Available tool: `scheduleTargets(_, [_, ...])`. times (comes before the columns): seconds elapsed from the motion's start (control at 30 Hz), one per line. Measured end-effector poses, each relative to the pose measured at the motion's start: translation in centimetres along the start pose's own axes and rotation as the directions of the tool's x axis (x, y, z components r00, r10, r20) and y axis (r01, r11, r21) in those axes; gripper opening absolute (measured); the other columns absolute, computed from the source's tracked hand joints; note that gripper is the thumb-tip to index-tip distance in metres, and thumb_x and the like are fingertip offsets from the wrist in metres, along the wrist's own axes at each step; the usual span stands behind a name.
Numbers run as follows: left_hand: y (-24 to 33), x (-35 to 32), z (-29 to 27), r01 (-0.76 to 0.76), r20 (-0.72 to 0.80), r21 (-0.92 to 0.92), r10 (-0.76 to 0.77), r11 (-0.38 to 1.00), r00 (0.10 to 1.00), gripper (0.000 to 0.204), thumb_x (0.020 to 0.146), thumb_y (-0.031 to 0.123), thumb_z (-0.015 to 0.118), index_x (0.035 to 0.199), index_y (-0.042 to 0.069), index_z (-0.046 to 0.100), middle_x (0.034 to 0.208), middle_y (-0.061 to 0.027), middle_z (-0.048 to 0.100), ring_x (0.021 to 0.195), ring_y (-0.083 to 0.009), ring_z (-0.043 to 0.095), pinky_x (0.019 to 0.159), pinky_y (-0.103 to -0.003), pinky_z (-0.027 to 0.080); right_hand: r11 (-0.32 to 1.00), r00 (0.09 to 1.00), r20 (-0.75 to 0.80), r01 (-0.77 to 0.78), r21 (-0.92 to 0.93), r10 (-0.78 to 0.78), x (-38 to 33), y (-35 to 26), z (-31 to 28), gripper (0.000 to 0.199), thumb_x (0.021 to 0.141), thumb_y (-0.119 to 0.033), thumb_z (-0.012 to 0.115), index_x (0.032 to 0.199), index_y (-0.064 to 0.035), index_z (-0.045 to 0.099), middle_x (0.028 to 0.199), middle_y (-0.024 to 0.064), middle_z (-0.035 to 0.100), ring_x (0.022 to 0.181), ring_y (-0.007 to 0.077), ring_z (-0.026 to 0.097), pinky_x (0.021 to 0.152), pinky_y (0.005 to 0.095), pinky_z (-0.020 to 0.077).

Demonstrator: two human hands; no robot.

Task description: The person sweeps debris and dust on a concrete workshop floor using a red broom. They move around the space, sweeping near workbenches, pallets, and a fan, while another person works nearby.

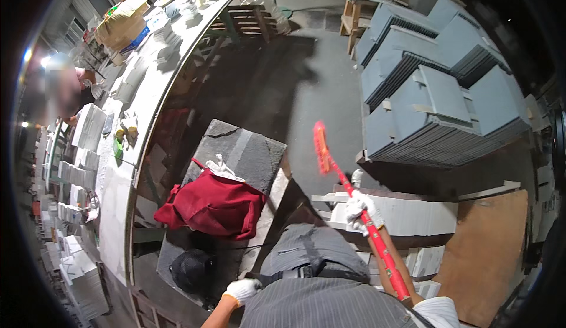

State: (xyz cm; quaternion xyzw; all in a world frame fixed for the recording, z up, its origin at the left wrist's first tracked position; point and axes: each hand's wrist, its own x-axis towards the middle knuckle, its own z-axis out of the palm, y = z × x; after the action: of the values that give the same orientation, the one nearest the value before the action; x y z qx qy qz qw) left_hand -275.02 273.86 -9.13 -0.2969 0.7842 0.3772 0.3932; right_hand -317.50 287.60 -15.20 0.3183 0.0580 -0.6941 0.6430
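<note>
The long work table (115, 216) runs along the left side, its pale top loaded with stacked white pieces (88, 124) and an opened cardboard box (124, 21) near the far end. At the right stand stacks of grey-blue panels (427, 101), set close to one another. The grey slab (242, 148) occupies the floor area between the table and the person. A brown board (492, 251) lies at the lower right, beside a long white block (415, 216). A dark red cloth item (215, 204) rests on the slab.

The red long-handled tool (377, 242) is in front of the person's right side, slanting up and leftward to its orange-red head (brush-like in shape), which is held over the bare floor. A black cap (191, 271) lies near the cloth item.

The hands are apart. The gloved right hand (362, 212) is clamped around the tool's handle. The gloved left hand (243, 291) is at the waist; whether it grips anything cannot be determined.
</note>
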Motion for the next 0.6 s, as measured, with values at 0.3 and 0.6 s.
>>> scheduleTargets(0.3, [13.8,12.6,-22.4,-0.194,-0.444,0.111,0.223,0.975,0.868,0.017,0.092,0.028,0.053,0.094,0.014,0.062,0.089,-0.0133,0.067,0.081,-0.0348,0.066,0.067,-0.046,0.052,0.978,0.991,-0.016,0.126,-0.165,-0.130,9.0,-12.7,8.5,0.024,0.096,-0.023,0.058,0.080,-0.0096,0.048,0.053,-0.0080,0.041,0.039,0.0023,0.041,0.037,0.0195,0.0399])
scheduleTargets(0.6, [24.8,18.8,-40.5,-0.603,-0.641,0.112,0.521,0.790,0.563,0.032,0.083,0.014,0.070,0.113,0.007,0.061,0.090,-0.0136,0.064,0.081,-0.0325,0.065,0.070,-0.038,0.053,0.969,0.985,-0.134,0.074,-0.238,-0.108,19.7,-23.7,17.1,0.041,0.100,-0.031,0.051,0.063,-0.0181,0.041,0.051,-0.0074,0.039,0.044,0.0069,0.043,0.044,0.0232,0.0408])
